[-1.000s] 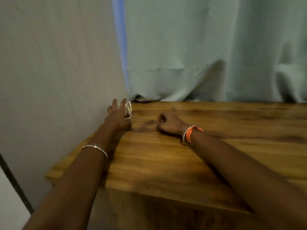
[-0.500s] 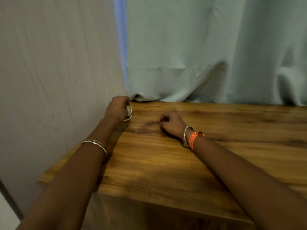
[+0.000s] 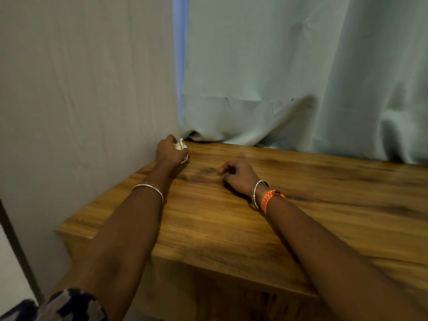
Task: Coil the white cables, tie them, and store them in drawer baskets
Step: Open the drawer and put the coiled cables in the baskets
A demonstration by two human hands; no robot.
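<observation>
At the far left corner of the wooden table (image 3: 231, 218), where the tabletop meets the hanging cloth, the left hand (image 3: 168, 151) is curled around a small bundle of white cable (image 3: 180, 145). Only part of the bundle shows past the fingers — a few pale loops above the knuckles and a thin white edge below the hand, close to the wood. Whether the bundle rests on the table or is lifted just clear of it cannot be told.

The right hand (image 3: 238, 176) rests on the tabletop near the middle, well apart from the left hand. Its fingers are loosely curled and hold nothing; the index finger points toward the left hand. A dark patch in the wood grain lies between the 2 hands.

Wrist items:
- Left wrist: 1 thin beaded bangle (image 3: 149, 188).
- Right wrist: a silver bangle (image 3: 256, 193) just beside an orange braided band (image 3: 269, 199) — the 2 touch.

Behind the table, a beige cloth panel (image 3: 81, 89) hangs at left and a pale green curtain (image 3: 289, 72) at right, with a narrow blue strip (image 3: 179, 54) between them. The curtain's lower edge bunches against the table's rear edge. A patterned sleeve (image 3: 69, 306) shows at the bottom left corner.
</observation>
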